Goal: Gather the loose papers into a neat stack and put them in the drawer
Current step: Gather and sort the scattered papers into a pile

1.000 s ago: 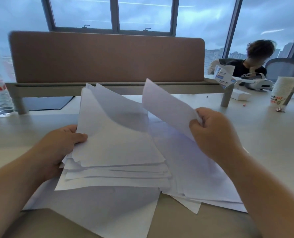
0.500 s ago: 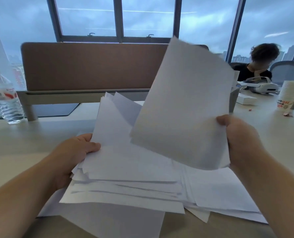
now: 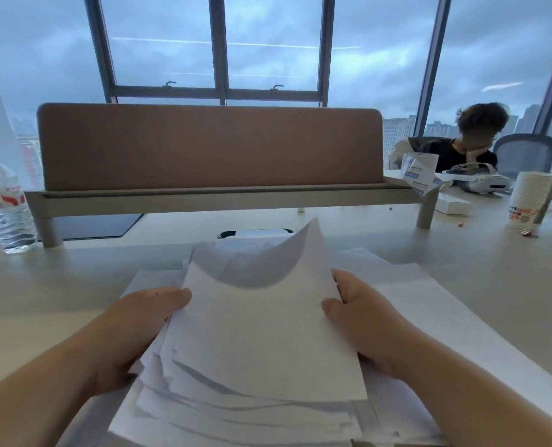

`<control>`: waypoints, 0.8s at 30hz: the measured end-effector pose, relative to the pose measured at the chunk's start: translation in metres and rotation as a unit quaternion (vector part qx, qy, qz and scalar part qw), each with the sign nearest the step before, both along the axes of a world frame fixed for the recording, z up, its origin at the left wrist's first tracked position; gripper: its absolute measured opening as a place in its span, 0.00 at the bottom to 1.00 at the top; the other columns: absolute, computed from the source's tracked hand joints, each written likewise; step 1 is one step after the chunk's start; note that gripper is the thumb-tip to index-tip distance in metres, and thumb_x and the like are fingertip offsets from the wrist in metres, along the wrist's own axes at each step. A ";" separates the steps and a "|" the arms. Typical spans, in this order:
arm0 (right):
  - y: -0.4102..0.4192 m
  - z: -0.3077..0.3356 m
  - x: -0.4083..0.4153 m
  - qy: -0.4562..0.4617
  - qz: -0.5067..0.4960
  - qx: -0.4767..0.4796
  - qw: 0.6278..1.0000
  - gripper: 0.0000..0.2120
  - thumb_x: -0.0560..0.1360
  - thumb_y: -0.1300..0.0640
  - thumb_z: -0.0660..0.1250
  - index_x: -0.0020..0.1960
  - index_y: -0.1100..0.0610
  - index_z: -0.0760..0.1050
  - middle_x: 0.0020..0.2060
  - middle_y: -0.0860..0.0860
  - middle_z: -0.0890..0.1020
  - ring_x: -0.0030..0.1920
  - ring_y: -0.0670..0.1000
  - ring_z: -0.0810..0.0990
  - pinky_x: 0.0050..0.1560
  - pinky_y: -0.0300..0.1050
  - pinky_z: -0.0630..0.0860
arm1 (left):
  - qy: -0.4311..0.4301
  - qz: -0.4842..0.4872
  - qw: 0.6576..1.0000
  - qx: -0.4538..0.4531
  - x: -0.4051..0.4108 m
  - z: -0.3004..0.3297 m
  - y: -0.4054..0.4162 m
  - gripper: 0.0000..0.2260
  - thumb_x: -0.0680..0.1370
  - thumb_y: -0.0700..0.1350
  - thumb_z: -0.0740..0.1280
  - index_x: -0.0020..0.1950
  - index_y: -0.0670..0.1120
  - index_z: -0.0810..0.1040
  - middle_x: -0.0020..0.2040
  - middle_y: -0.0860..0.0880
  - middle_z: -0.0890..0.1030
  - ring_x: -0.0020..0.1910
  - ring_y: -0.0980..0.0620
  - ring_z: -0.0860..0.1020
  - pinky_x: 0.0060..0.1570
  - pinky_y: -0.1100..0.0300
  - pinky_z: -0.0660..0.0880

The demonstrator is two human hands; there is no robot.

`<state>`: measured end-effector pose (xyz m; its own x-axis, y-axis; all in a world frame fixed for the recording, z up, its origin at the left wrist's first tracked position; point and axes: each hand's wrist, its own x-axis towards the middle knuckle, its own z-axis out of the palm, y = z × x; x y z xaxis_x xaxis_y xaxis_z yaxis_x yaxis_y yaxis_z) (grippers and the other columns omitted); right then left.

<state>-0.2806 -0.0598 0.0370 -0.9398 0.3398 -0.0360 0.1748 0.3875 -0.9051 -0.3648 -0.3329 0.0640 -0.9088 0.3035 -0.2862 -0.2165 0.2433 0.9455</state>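
A loose bundle of white papers (image 3: 261, 333) is held in front of me over the pale desk (image 3: 58, 295). My left hand (image 3: 139, 330) grips its left edge and my right hand (image 3: 361, 321) grips its right edge. The top sheet curls at its far end. The sheets below it are fanned out unevenly toward me. More white sheets (image 3: 429, 304) lie flat on the desk under and to the right of the bundle. No drawer is in view.
A brown desk divider (image 3: 210, 146) stands across the desk ahead. A water bottle (image 3: 3, 204) is at the far left. At the right are a stack of paper cups (image 3: 529, 198), a white headset (image 3: 481, 183) and a seated person (image 3: 461, 140).
My right hand lifted one sheet high, then laid it on top of the bundle. Both hands now hold the bundle by its sides, and the view has tilted up.
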 end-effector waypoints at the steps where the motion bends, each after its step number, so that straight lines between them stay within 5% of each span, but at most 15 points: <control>1: -0.002 0.003 0.001 0.004 0.012 0.039 0.999 0.21 0.78 0.60 0.58 0.60 0.37 0.77 0.51 0.42 0.86 0.51 0.49 0.86 0.53 0.54 0.84 | -0.007 -0.004 1.000 0.004 0.002 0.003 0.001 0.15 0.85 0.48 0.63 0.55 0.40 0.85 0.46 0.38 0.89 0.38 0.38 0.88 0.44 0.50 0.81; 4: -0.008 0.009 0.004 0.017 0.039 0.134 0.990 0.21 0.79 0.61 0.58 0.63 0.37 0.75 0.51 0.39 0.85 0.49 0.42 0.83 0.55 0.48 0.82 | -0.005 -0.033 0.999 -0.014 0.001 0.005 0.000 0.12 0.84 0.46 0.66 0.58 0.39 0.84 0.50 0.38 0.89 0.46 0.36 0.88 0.57 0.43 0.81; 7: -0.011 0.011 0.006 0.040 0.055 0.150 0.986 0.22 0.80 0.59 0.61 0.65 0.34 0.71 0.54 0.37 0.84 0.52 0.43 0.83 0.57 0.50 0.81 | 0.023 -0.060 0.996 -0.057 -0.002 0.001 -0.002 0.08 0.82 0.37 0.67 0.60 0.38 0.82 0.50 0.37 0.89 0.46 0.37 0.88 0.46 0.50 0.83; 12: -0.006 0.014 0.005 0.048 0.049 0.140 0.988 0.25 0.82 0.50 0.64 0.63 0.19 0.64 0.51 0.28 0.80 0.46 0.39 0.83 0.51 0.43 0.80 | 0.047 -0.057 0.995 -0.060 -0.009 -0.004 -0.003 0.09 0.83 0.35 0.66 0.62 0.39 0.81 0.51 0.37 0.88 0.47 0.36 0.88 0.44 0.51 0.82; 14: 0.002 0.013 0.004 0.043 0.022 0.184 0.982 0.29 0.81 0.46 0.66 0.78 0.34 0.60 0.60 0.33 0.77 0.48 0.42 0.81 0.52 0.42 0.77 | 0.058 -0.051 0.995 -0.060 -0.010 -0.005 -0.002 0.09 0.83 0.35 0.66 0.61 0.41 0.82 0.50 0.38 0.89 0.45 0.37 0.88 0.42 0.51 0.82; 18: 0.023 0.027 0.008 0.015 -0.055 0.309 0.949 0.27 0.81 0.44 0.64 0.78 0.47 0.65 0.72 0.45 0.73 0.67 0.51 0.74 0.68 0.53 0.72 | 0.069 -0.017 0.997 -0.037 -0.014 -0.004 -0.002 0.10 0.83 0.34 0.66 0.60 0.44 0.83 0.47 0.39 0.89 0.38 0.41 0.88 0.28 0.56 0.82; 24: 0.047 0.034 0.024 -0.276 -0.083 0.377 0.880 0.41 0.72 0.30 0.66 0.75 0.54 0.68 0.72 0.56 0.72 0.70 0.61 0.71 0.70 0.56 0.70 | 0.077 0.050 0.995 0.026 -0.027 -0.006 -0.010 0.10 0.82 0.34 0.64 0.56 0.45 0.84 0.44 0.42 0.89 0.34 0.44 0.88 0.33 0.51 0.85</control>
<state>-0.2568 -0.0131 0.0708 -0.7848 0.5942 -0.1763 0.6185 0.7689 -0.1621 -0.3919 -0.3429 0.0579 -0.9670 0.2208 -0.1273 -0.0884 0.1778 0.9801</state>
